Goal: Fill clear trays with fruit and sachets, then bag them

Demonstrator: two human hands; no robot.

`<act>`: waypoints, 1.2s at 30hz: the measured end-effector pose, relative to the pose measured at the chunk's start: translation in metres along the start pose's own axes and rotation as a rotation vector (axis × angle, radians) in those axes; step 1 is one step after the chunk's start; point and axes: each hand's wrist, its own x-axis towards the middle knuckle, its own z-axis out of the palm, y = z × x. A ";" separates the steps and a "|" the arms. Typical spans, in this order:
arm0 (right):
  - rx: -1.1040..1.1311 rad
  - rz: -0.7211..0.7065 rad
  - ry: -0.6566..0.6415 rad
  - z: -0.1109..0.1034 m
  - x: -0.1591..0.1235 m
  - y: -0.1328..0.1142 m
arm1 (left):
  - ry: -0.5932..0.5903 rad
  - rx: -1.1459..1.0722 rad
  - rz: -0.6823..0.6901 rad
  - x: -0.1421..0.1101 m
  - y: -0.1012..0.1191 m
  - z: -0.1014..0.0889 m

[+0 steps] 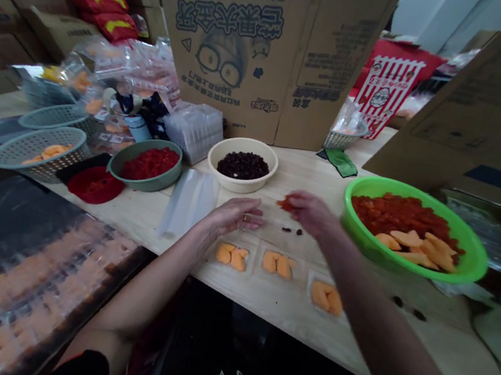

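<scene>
My right hand [308, 211] is closed on a small red-orange piece [284, 203] above the table, somewhat blurred. My left hand [235, 215] hovers close by with its fingers slightly apart, and I see nothing in it. Below the hands, a left clear tray [232, 256], a middle clear tray [278, 264] and a right clear tray [325, 293] hold orange pieces; my right forearm partly covers the right one. Two small dark pieces [299, 232] lie beneath my right hand. A cream bowl [215, 166] of dark pieces stands behind my left hand.
A bright green basin [471, 275] with red-orange and orange pieces sits at the right. To the left are a grey-green bowl [174, 176] of red pieces, clear film [190, 203] and stacked clear trays [197, 130]. A tall cardboard box [264, 49] stands behind.
</scene>
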 end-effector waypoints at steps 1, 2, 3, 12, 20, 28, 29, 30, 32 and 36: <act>-0.073 0.030 -0.075 0.033 0.004 0.006 | -0.037 0.017 -0.020 0.001 0.000 -0.003; -0.106 0.031 -0.116 0.059 0.009 0.012 | -0.028 0.074 -0.012 0.002 -0.002 -0.009; -0.151 0.031 -0.140 0.080 0.013 0.017 | 0.013 0.150 0.013 0.002 -0.006 -0.017; -0.564 -0.064 -0.079 0.080 0.044 0.028 | 0.256 0.519 0.114 0.007 -0.026 -0.082; -0.446 -0.014 -0.110 0.052 0.038 0.030 | 0.324 0.865 0.182 0.013 -0.005 -0.094; -0.047 0.111 -0.190 0.051 0.038 0.049 | 0.145 1.233 0.235 0.031 -0.013 -0.073; -0.022 0.121 -0.199 0.052 0.036 0.050 | 0.146 1.258 0.242 0.033 -0.012 -0.072; 0.002 0.133 -0.207 0.052 0.034 0.050 | 0.152 1.279 0.250 0.035 -0.010 -0.071; 0.041 0.151 -0.216 0.052 0.030 0.051 | 0.167 1.307 0.268 0.037 -0.006 -0.071; -0.040 0.110 -0.238 0.049 0.022 0.047 | 0.181 1.292 0.305 0.034 0.001 -0.072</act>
